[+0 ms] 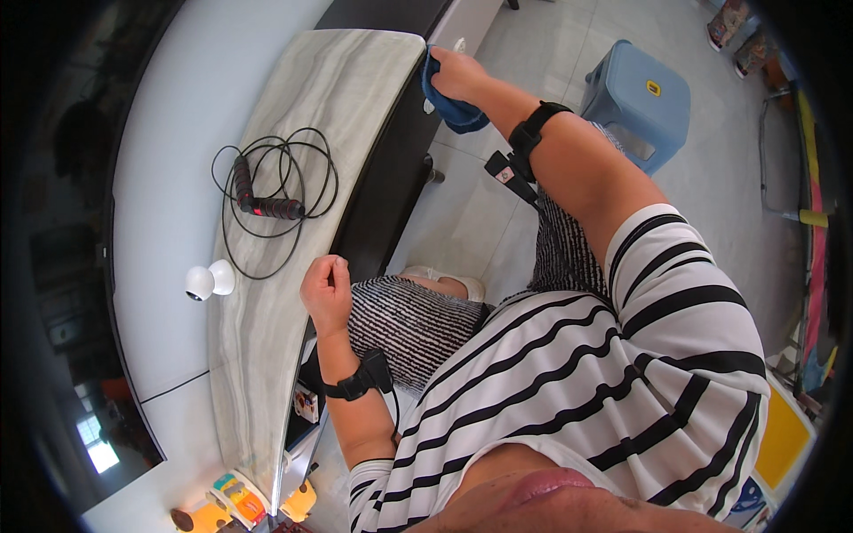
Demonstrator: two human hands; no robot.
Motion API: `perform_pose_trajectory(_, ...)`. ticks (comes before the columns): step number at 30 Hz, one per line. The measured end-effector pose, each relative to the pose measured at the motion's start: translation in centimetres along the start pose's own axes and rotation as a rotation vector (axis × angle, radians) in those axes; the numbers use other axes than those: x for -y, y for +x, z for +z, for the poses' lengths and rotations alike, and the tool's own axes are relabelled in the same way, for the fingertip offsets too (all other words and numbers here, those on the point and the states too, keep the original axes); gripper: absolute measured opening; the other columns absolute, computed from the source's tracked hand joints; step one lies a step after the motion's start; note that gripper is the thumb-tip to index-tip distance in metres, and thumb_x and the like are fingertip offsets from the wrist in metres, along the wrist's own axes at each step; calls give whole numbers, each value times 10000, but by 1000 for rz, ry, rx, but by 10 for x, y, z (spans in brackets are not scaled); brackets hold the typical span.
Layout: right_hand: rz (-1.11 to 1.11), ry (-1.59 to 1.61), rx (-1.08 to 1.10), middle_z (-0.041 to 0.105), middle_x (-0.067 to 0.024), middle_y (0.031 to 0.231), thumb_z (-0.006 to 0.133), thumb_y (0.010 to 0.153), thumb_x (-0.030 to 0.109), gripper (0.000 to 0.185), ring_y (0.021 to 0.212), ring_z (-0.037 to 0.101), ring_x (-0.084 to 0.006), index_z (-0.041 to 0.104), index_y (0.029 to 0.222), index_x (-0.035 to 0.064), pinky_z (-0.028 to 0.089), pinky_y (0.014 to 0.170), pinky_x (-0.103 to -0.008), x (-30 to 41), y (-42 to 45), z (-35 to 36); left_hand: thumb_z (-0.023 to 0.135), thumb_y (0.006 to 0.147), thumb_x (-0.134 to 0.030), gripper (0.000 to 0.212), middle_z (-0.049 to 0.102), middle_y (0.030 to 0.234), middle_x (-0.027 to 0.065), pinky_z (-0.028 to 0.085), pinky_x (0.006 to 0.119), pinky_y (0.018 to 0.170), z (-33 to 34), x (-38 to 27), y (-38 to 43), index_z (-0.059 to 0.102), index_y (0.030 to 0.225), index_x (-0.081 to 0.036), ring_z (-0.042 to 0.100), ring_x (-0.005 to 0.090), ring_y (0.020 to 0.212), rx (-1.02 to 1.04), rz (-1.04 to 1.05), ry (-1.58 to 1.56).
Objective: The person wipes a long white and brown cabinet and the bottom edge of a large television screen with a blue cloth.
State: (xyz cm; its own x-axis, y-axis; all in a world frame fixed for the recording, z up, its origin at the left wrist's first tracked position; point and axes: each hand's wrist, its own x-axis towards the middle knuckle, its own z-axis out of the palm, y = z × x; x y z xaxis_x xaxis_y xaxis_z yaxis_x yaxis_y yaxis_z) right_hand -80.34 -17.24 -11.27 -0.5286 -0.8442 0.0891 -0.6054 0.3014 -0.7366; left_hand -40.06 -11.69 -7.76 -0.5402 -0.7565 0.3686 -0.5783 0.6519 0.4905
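My right hand (458,74) grips a blue cloth (460,114) at the far corner of a marble-patterned cabinet top (346,86). The cloth hangs over the cabinet's dark front edge. Loosely curled into a fist, my left hand (326,293) is by the near part of the same front edge; nothing shows in it. A coiled skipping rope (276,208) with black and red handles lies on the cabinet top between the two hands. Beside it, near the wall, stands a small white camera (212,280). Black straps with cables are around both my forearms.
A blue plastic stool (643,86) stands on the tiled floor to the right. A dark screen (60,266) hangs on the left wall. Colourful toys (240,500) are at the cabinet's near end. A person's lower legs (736,40) show at the upper right.
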Motion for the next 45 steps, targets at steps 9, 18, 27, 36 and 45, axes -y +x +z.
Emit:
perform_pose_trajectory(9,21,-49,-22,646,-198,1141,596,787,190,513,1075,603,-381,554,1297,164,487,916,-423,-18,40,-1,569,921,-96,144,647,785,89,486,287,681,-1,-4,2,623,836,8,607,184,715,3,-30,-11)
perform_pose_trajectory(18,-77,-238,31,636,-266,1091,532,835,128,442,1047,604,-441,479,1268,55,499,887,-485,-26,48,-5,603,891,-72,96,645,787,103,483,292,634,1,-3,1,629,839,4,605,210,672,-60,-104,-92)
perform_pose_trajectory(27,8,-223,34,629,-281,1089,547,826,113,408,1037,601,-461,456,1208,4,500,882,-496,-42,68,0,577,913,-85,133,654,779,88,481,280,654,0,-4,4,627,840,14,597,175,690,-67,-173,-86)
perform_pose_trajectory(36,66,-209,-78,647,-257,1069,535,779,127,401,1039,599,-437,515,1170,42,481,900,-474,-70,102,-12,570,930,-107,162,638,752,60,437,246,589,1,2,2,627,844,18,532,113,630,-69,-212,-57)
perform_pose_trajectory(45,82,-294,-77,647,-245,1074,526,815,122,421,1034,607,-434,521,1234,96,493,876,-485,-75,114,-27,586,897,-84,131,652,731,101,480,294,618,-1,-8,9,630,818,10,599,189,646,-18,-335,-20)
